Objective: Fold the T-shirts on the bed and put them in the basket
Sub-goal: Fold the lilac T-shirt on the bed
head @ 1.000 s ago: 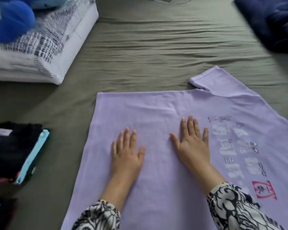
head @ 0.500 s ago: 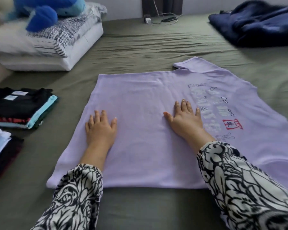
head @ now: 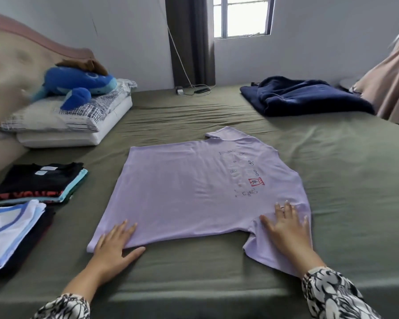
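Lilac T-shirt (head: 194, 187): you are keeping it spread flat on the olive bed sheet (head: 343, 180), roughly in the middle of the bed, print side up, with a red stamp and faint grey marks toward its right half. One sleeve is pointing toward the far side and the other is lying at the near right.

Left hand (head: 115, 242): you are laying it flat with the fingers straight and spread. The fingers are resting on the shirt's near left corner, while the thumb is sitting on the bare sheet just past the hem. It is gripping nothing.

Right hand (head: 286, 229): you are pressing it palm down, fingers straight and slightly fanned, on the near right sleeve where it meets the body of the shirt. It is holding nothing either.

Folded stacks: a dark pile with a teal edge (head: 39, 183) is sitting at the left, and a pile topped by a white and blue piece (head: 9, 229) is lying nearer to you, just beside it.

Far left: a blue plush toy (head: 78, 86) is resting on the patterned pillows (head: 62, 120).

Far right: a navy garment (head: 304, 97) is lying bunched up, possibly a blanket; the folds are too dark to be sure.

Basket: none is showing in this view.
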